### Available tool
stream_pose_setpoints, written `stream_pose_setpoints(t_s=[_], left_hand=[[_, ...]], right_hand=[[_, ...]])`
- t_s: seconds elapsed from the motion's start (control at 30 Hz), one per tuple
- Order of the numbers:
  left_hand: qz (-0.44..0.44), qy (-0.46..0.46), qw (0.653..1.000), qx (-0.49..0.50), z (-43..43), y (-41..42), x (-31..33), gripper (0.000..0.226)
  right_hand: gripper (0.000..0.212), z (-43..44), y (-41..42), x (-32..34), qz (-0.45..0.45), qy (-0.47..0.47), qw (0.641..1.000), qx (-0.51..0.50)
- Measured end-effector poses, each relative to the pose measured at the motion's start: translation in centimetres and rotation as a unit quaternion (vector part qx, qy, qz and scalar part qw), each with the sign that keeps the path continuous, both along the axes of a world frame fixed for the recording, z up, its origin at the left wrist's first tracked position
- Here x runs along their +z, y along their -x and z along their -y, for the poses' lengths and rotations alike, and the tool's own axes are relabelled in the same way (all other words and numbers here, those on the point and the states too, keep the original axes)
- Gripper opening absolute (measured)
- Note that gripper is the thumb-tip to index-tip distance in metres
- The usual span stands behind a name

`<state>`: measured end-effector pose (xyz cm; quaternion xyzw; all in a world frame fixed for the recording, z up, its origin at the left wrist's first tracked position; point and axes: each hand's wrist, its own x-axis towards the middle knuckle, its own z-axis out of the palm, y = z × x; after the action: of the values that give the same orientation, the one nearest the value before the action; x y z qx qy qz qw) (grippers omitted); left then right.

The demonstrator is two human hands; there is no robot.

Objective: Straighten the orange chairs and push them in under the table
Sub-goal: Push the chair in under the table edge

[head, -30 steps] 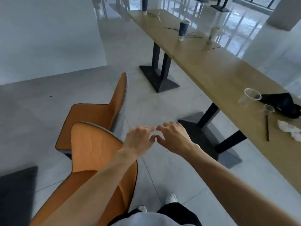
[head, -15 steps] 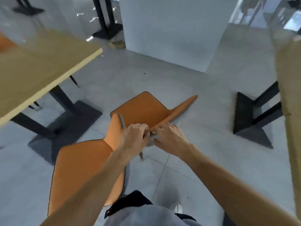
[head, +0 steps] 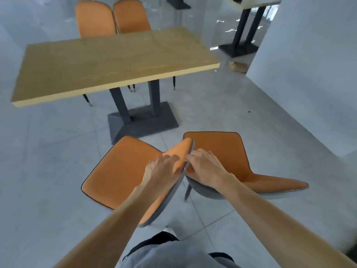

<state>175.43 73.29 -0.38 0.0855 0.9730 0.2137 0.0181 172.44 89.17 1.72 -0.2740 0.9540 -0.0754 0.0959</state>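
Two orange chairs stand askew just in front of me, away from the wooden table (head: pixel 116 60). The left orange chair (head: pixel 123 167) has its seat toward the table and its backrest top near the other chair. The right orange chair (head: pixel 218 149) is turned sideways, with its backrest (head: pixel 274 185) pointing right. My left hand (head: pixel 161 169) lies curled over the orange front of the left chair's backrest top. My right hand (head: pixel 205 168) grips the same top edge from its grey rear side.
The table's dark pedestal base (head: pixel 143 120) sits on the grey tiled floor between me and two more orange chairs (head: pixel 112 18) at its far side. A white wall (head: pixel 309 74) rises at the right. Another table base (head: pixel 239 47) and a small brown object (head: pixel 238 66) lie beyond.
My view has swung round, so the wooden table is now straight ahead. Both hands have stayed together at the left chair's backrest top, and the two chairs now sit below the table's near edge.
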Motion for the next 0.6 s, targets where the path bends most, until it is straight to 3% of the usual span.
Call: stream_pose_setpoints(t_s=[0.17,0.37,0.47,0.6], left_hand=[[0.019,-0.014,0.998,0.063,1.7,-1.2,-1.3,0.035],[0.051,-0.021,0.989,0.139,1.4,-3.3,-2.4,0.043],[0.101,-0.034,0.98,0.17,0.5,-4.2,-3.3,0.055],[0.158,-0.012,0.967,0.198,-1.6,-5.3,-4.8,0.051]], right_hand=[[0.032,1.0,2.3,-1.0,0.046,-0.031,0.993,0.109],[0.048,2.5,4.9,-2.2,0.108,-0.069,0.959,0.252],[0.055,2.5,5.9,-2.9,0.142,-0.08,0.937,0.31],[0.066,1.7,7.4,-4.0,0.125,-0.098,0.919,0.361]])
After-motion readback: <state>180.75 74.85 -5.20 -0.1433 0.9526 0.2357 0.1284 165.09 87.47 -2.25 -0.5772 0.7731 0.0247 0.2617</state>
